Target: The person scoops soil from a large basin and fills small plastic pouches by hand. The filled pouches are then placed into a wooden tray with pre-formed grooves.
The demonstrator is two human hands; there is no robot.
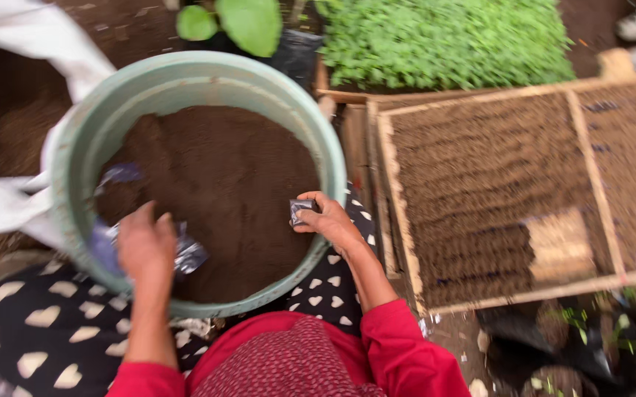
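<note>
At the bottom centre of the frame, two red sleeves (399,353) extend upward from a red patterned garment, above a dark cloth with cream heart shapes (46,331). The left hand (145,246) rests at the lower left inside wall of the green tub (185,73), fingers curled down onto a crumpled dark plastic bag (189,254) that lies on the soil; the grip itself is partly hidden. The right hand (329,220) sits at the tub's right inner edge, pinching a small folded dark plastic bag (302,211) between thumb and fingers. The tub is filled with brown soil (222,176). To the right of centre, a wooden frame (590,176) holds rows of soil-filled bags, packed side by side. At the left edge lies a white sack (24,37). At the top of the frame, a bed of green seedlings (443,40) borders the wooden frame, with two broad leaves (248,22) just beside it.
</note>
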